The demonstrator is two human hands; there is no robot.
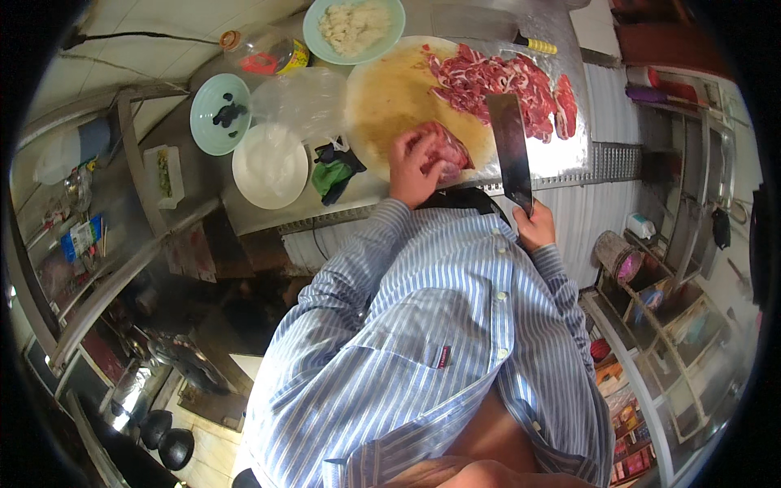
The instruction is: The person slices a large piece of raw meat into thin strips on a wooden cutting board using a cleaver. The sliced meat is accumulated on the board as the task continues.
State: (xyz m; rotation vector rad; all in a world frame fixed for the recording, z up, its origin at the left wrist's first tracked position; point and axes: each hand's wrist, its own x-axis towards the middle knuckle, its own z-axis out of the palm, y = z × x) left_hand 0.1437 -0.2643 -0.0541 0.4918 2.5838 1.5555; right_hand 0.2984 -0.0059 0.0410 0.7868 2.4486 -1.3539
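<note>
My left hand (pixel 415 172) grips a chunk of raw red meat (pixel 450 146) near the front edge of a round cutting board (pixel 381 113), fingers bent over its top. In my right hand (pixel 536 226) is the handle of a cleaver (pixel 511 146), partly hidden by the fingers. Its broad blade points away from me, at the board's right edge and apart from the chunk. Beyond the blade lies a heap of sliced raw meat (pixel 488 79), spread from the board onto the metal counter. One separate slice (pixel 565 107) sits at the heap's right side.
A second knife with a yellow handle (pixel 540 46) lies behind the meat. Left of the board stand a pale bowl of white food (pixel 314 36), a bowl with dark pieces (pixel 201 116), a white plate (pixel 268 177), a plastic bottle (pixel 259 52) and a green-black bag (pixel 332 174).
</note>
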